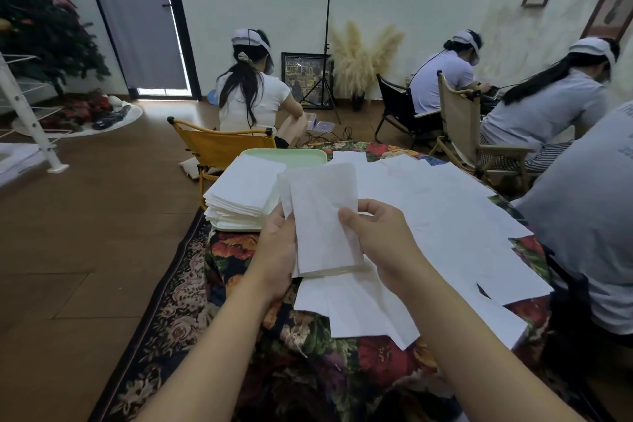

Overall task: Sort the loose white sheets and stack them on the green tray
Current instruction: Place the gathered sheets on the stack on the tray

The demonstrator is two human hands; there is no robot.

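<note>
- At frame centre, the left hand (279, 250) cradles a small bundle of white sheets (322, 216) from behind while the right hand (380, 236) pinches its right edge, likely squaring it.
- Just above left, the green tray (301, 156) carries a thick stack (245, 192), kept beside the work.
- Loose sheets (445, 216) lie spread at right on the floral cloth (308, 353).
- The left fingers are hidden; the sheet count cannot be told.

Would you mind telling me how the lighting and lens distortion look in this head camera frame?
Head view: soft, even indoor light; bright daylight blows out the door gap at upper left. The wide-angle lens bows the door frame and wall pictures toward the edges. The white sheets held by the left hand and right hand look nearly featureless, as does the stack on the green tray.
</note>
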